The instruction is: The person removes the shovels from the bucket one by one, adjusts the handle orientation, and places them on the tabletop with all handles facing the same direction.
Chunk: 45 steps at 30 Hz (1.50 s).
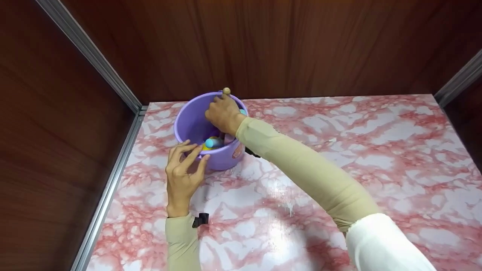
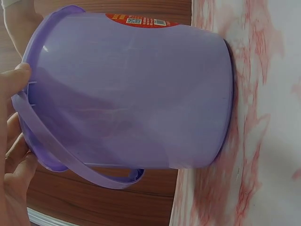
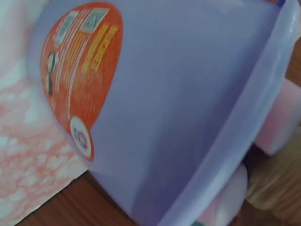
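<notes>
A purple plastic bucket [image 1: 222,160] stands upright on the marbled surface. At its near left rim my left hand [image 1: 182,171] grips the edge, fingertips over the rim and thumb on the outside. The bucket's strap handle [image 2: 70,157] hangs down beside those fingers. My right hand [image 1: 222,113] reaches into the bucket with bent fingers, next to a round wooden knob [image 1: 226,90] at the far rim; I cannot tell what it holds. Inside lie a light-blue-ended piece [image 1: 209,143] and something yellow [image 1: 205,148]. A pink block [image 3: 281,117] shows past the rim in the right wrist view.
A dark wood panel [image 1: 301,49] rises close behind the bucket, and another wood panel [image 1: 56,150] with a metal rail [image 1: 107,188] runs along the left. The pink-and-white marbled surface [image 1: 357,150] extends to the right. An orange-red label [image 3: 84,66] is stuck on the bucket's side.
</notes>
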Tool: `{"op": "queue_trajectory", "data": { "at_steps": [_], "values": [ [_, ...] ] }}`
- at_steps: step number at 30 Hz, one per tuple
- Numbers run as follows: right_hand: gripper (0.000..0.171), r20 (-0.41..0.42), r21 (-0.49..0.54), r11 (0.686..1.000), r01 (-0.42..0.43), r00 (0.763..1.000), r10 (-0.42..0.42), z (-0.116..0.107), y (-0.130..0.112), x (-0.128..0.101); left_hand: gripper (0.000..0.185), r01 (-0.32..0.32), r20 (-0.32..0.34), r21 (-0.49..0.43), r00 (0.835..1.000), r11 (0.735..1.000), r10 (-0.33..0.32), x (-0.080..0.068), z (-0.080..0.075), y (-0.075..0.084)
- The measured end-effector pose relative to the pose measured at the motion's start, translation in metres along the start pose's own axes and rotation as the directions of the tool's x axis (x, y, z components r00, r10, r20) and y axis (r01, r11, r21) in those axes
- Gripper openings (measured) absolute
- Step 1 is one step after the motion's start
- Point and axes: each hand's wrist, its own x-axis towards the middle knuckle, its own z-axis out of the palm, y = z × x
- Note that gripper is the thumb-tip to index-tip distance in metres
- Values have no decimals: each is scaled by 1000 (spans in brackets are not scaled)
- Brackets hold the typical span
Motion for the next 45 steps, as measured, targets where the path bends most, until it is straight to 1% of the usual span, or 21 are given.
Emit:
{"op": "queue_trajectory", "data": {
  "at_steps": [4,8,12,16,22,27,33,36,42,45],
  "values": [
    [28,48,18,1000,-15,999,14,1,-4,4,29,-3,3,3,1000,1000,3,0,0,0],
    [29,68,-3,1000,-2,998,2,2,-7,9,29,-3,1,4,1000,1000,3,2,0,-1],
    [29,78,-66,997,26,997,-20,3,-11,13,28,-3,2,3,1000,1000,3,3,0,-1],
    [30,99,-134,990,35,995,-22,4,-15,17,28,-5,1,2,1000,1000,5,3,0,-2],
    [33,132,-164,986,36,991,-14,6,-19,21,27,-7,-5,1,1000,1000,7,3,0,-2],
    [34,139,-186,982,38,990,-12,7,-22,23,25,-7,-4,11,1000,1000,7,4,0,-2],
    [34,179,-251,964,84,983,-39,9,-25,26,24,10,0,8,1000,1000,-10,3,-2,0],
    [33,189,-250,964,90,981,-43,11,-27,26,24,21,9,10,1000,1000,-21,1,-3,0],
    [32,194,-179,982,63,981,-28,12,-26,23,24,23,18,10,1000,1000,-23,0,-3,0],
    [32,207,-182,982,58,978,-19,11,-26,23,23,20,15,7,1000,1000,-20,1,-2,0]
  ]
}}
